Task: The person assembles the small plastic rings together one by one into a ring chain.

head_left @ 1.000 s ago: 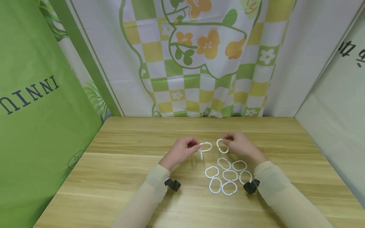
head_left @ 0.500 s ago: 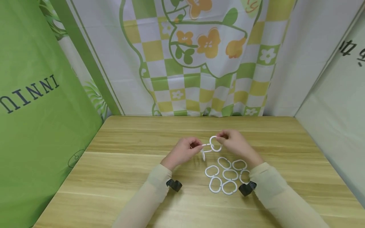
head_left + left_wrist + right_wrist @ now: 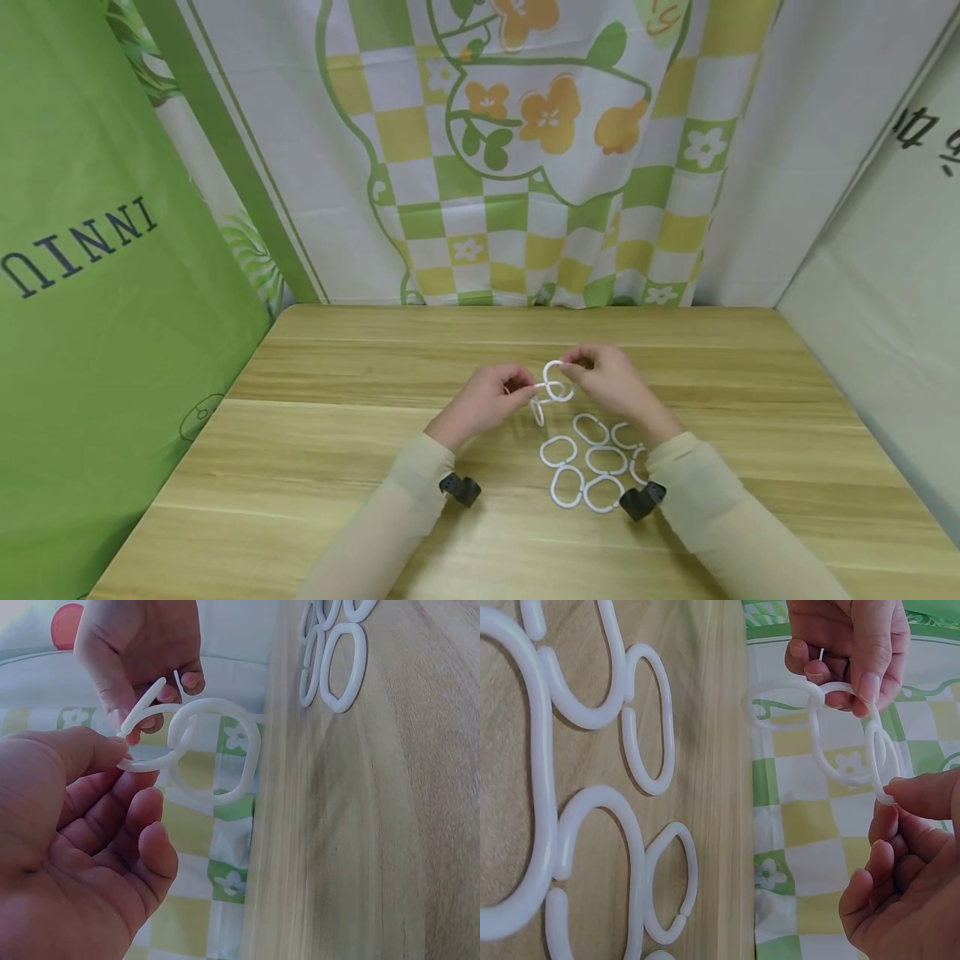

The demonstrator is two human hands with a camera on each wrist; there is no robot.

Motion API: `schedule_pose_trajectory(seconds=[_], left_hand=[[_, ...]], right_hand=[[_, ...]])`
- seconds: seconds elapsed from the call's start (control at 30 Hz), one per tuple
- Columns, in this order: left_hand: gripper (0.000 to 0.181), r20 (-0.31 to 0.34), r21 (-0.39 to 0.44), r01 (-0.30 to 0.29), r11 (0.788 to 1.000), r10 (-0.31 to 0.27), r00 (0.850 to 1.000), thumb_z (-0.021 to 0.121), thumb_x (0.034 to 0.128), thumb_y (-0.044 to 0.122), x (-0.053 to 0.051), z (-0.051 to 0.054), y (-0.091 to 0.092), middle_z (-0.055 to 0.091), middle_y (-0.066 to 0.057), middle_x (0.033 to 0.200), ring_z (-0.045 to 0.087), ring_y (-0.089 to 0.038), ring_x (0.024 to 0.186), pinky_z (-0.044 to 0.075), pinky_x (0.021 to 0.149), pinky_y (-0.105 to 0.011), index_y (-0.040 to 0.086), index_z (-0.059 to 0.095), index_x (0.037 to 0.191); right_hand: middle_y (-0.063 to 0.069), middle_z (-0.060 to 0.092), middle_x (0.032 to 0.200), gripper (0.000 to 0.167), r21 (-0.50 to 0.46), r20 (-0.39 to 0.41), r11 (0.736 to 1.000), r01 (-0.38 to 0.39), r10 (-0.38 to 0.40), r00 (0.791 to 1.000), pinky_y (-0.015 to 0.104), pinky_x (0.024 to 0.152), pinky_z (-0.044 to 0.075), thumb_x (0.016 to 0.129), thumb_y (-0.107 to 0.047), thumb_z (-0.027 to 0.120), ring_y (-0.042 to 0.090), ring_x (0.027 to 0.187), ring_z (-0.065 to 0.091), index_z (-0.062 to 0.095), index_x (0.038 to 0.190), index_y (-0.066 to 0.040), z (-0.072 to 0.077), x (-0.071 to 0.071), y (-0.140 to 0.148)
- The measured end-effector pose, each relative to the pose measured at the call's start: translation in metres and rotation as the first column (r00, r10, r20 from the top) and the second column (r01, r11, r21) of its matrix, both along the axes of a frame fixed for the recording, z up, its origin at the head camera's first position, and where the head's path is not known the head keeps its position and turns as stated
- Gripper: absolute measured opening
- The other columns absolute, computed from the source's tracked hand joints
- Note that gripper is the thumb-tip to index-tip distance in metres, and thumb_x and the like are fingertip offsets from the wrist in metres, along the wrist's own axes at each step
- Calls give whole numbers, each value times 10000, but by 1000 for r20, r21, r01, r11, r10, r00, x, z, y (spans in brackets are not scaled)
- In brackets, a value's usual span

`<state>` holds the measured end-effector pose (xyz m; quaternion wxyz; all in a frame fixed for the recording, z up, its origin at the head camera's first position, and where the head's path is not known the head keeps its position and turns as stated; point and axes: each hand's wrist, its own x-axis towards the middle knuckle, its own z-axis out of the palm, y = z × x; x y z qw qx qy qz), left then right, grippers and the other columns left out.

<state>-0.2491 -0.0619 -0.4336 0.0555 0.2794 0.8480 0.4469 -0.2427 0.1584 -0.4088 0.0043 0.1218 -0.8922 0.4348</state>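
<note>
In the head view my left hand (image 3: 483, 404) pinches a white ring, with another ring (image 3: 537, 412) hanging from it. My right hand (image 3: 611, 383) pinches a separate white ring (image 3: 547, 372) by its edge, and this ring overlaps the one in my left hand. The left wrist view shows a ring (image 3: 251, 750) looped through the ring at my left fingertips. From the right wrist, the ring (image 3: 877, 769) between my right thumb and finger crosses the left hand's ring (image 3: 821, 746); whether they are hooked together I cannot tell.
Several white C-shaped rings (image 3: 558, 451) lie close together on the wooden table (image 3: 300, 467), in front of and below my hands. A patterned curtain (image 3: 502, 212) hangs along the far edge, and a green cloth (image 3: 112, 350) stands at the left.
My right hand has moved left with its ring, which now overlaps the ring in my left hand. My left hand has shifted slightly right, still pinching its ring.
</note>
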Motion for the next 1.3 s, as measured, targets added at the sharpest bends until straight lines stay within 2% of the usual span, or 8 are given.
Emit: schedule_pose_trajectory(seconds=[0.23,0.47,0.73,0.93,1.1,1.3], left_hand=[[134,10,11,16,1000,-16,1000,645,968,203,1,0,0,640,64,828,574,-92,744,491,660,-251,80,699,968],[71,38,24,19,1000,-20,999,675,943,227,1,1,0,644,70,824,586,-100,758,496,663,-259,167,697,911],[167,43,27,-66,997,65,997,668,947,315,-1,-2,0,656,71,853,594,-97,786,502,699,-269,150,695,949],[174,47,48,-129,991,126,991,666,951,286,-1,-1,0,647,46,818,578,-109,750,491,656,-264,114,688,946],[139,29,87,-151,985,149,988,656,959,245,-2,1,-2,645,37,817,569,-118,737,481,639,-265,114,686,924],[135,13,96,-151,984,150,989,647,967,237,-2,3,-3,642,38,820,563,-123,731,475,634,-263,112,689,937]], right_hand=[[60,655,860,177,-9,4,1000,15,-15,1000,332,649,444,943,-177,642,187,751,544,699,1000,-20,-4,0,-1],[72,665,910,201,-39,27,998,57,-56,998,341,690,443,955,-214,630,203,802,554,686,1018,-31,-4,1,-2],[80,682,930,157,-109,49,990,88,-83,995,341,731,442,948,-178,639,212,856,579,673,997,-33,-3,4,-5],[127,691,922,151,-175,63,982,66,-55,996,314,664,442,935,-168,654,223,812,586,658,983,-25,-4,8,-8],[129,694,907,134,-175,92,984,37,-21,996,310,641,422,921,-154,657,256,778,571,648,971,-30,-4,10,-6],[116,700,935,171,-151,89,988,11,3,996,334,733,462,923,-166,670,190,825,598,669,1000,-13,-7,11,-1]])
